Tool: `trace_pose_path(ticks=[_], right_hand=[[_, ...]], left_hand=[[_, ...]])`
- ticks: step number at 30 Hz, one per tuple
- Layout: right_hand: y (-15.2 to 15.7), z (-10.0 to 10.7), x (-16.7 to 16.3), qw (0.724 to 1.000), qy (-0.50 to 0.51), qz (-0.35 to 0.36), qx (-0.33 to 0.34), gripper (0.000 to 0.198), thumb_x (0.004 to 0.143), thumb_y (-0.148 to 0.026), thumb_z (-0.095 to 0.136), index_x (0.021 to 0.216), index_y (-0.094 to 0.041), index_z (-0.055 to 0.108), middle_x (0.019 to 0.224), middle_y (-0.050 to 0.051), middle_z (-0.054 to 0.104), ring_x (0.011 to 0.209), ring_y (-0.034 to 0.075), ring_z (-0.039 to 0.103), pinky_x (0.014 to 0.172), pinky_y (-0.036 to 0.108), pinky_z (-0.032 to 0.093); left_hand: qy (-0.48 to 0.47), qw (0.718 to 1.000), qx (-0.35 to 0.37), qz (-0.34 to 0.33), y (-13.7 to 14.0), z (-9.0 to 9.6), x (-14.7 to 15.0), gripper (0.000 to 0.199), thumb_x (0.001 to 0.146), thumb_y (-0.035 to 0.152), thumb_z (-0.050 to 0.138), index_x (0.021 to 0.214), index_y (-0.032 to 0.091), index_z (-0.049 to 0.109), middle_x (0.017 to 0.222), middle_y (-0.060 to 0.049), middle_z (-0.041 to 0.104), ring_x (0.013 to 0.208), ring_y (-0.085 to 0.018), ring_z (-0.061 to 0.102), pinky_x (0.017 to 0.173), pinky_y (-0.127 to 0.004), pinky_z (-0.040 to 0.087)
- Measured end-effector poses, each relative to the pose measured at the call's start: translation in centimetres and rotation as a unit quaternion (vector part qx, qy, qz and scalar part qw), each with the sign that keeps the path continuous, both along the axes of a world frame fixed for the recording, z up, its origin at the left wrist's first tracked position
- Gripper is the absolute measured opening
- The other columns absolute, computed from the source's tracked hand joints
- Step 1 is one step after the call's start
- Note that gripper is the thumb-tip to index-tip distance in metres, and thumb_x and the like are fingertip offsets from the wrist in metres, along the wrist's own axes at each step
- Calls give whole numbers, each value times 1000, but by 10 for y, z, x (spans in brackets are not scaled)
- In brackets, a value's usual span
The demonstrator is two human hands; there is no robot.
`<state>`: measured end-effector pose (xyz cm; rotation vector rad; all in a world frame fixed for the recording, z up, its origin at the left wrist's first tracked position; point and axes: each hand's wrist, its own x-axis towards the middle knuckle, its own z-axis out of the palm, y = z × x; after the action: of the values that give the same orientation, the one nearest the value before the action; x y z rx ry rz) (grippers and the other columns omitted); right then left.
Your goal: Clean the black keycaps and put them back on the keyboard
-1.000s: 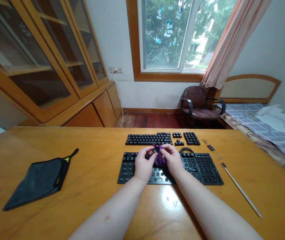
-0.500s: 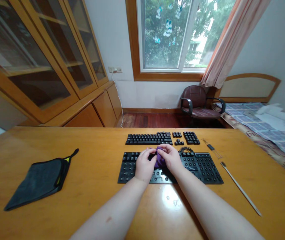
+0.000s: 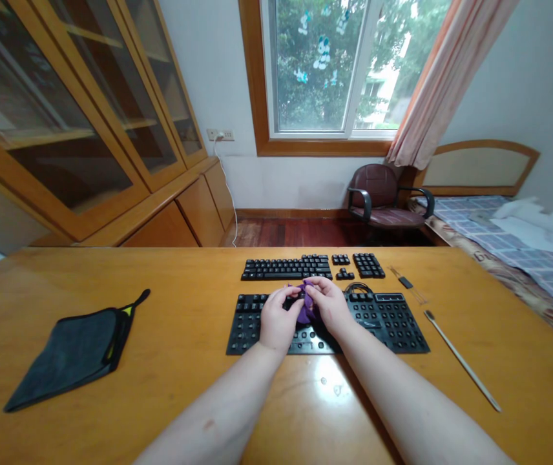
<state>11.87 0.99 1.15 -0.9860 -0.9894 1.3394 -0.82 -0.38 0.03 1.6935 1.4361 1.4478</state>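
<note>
Above the middle of a black keyboard base (image 3: 395,323) with its keycaps off, my two hands meet around a crumpled purple cloth (image 3: 307,315). My left hand (image 3: 278,320) is closed, thumb and fingers pinching at the cloth's left side. From the right, my right hand (image 3: 331,306) pinches a fold of the same cloth. A small dark spot shows between the fingertips; whether it is a keycap in the cloth I cannot tell. Behind the base, loose black keycaps (image 3: 286,267) lie in keyboard order, with the number-pad keycaps (image 3: 368,265) at their right end.
A folded dark grey cloth (image 3: 75,352) with a hanging loop lies on the left of the wooden table (image 3: 179,310). On the right are a wire keycap puller (image 3: 405,282) and a long thin brush (image 3: 463,361). A chair (image 3: 378,197) and a bed stand beyond the table.
My fingers have shifted slightly on the purple cloth, and more of it shows between the fingertips. The whole view has moved a little; the things on the table stay in place.
</note>
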Motion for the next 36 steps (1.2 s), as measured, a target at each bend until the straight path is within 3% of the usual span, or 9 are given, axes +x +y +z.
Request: trace_pose_path(ticks=[6,11,14,18,21,26,31,33,36], right_hand=[[-3,-3,7,992,-23,-105,71,11,68,-17,53,74,-19,62,69,-2,58,62,11,51,60,24,41],[-1,-7,11,988,33,-69,135,13,66,-12,44,56,-19,50,68,-1,56,61,13,52,61,27,42],[-2,-6,12,990,-27,-44,131,13,71,-15,44,63,-19,54,71,0,57,57,12,48,54,25,39],[-3,-3,11,977,-176,-3,122,18,71,-25,59,89,-20,60,78,0,59,54,10,46,51,23,37],[-2,-2,9,959,-250,-8,135,22,66,-27,67,86,-18,61,78,0,60,53,8,43,51,22,37],[-1,1,13,959,-258,-19,112,18,68,-30,66,79,-18,60,56,-4,49,49,9,41,48,21,34],[5,14,29,964,-238,-41,110,20,67,-32,64,78,-17,58,53,-6,45,47,9,38,46,22,32],[8,18,37,946,-301,-23,117,19,66,-32,65,78,-17,60,52,-6,44,46,9,39,46,22,33],[10,21,47,874,-462,18,149,16,66,-28,65,79,-19,65,55,-4,51,51,11,45,52,23,36]], left_hand=[[-65,998,25,1,2,-4,3,18,71,25,67,88,19,61,90,-5,65,89,-19,61,85,-35,48],[-41,999,16,12,0,0,3,18,71,27,67,85,19,59,83,-3,65,80,-17,62,78,-32,49],[-2,999,26,21,-2,5,2,17,70,28,68,82,19,60,80,-1,64,76,-16,61,75,-31,49],[28,999,41,21,-3,10,0,11,71,23,66,80,19,61,79,-1,64,76,-16,60,74,-30,49],[46,997,59,6,-3,9,0,10,72,15,61,80,20,61,80,-1,64,80,-16,60,77,-32,49],[65,995,69,-10,-3,8,1,18,75,18,60,93,21,61,86,-2,64,82,-17,60,78,-33,49],[70,993,91,-9,-2,9,1,15,80,19,55,94,20,60,88,-3,64,83,-17,60,79,-32,49],[71,993,96,-4,-1,9,0,13,81,18,52,92,19,60,87,-4,64,85,-17,60,80,-33,48],[74,993,89,5,0,8,-1,12,82,18,51,89,19,60,87,-4,64,86,-18,60,81,-34,48]])
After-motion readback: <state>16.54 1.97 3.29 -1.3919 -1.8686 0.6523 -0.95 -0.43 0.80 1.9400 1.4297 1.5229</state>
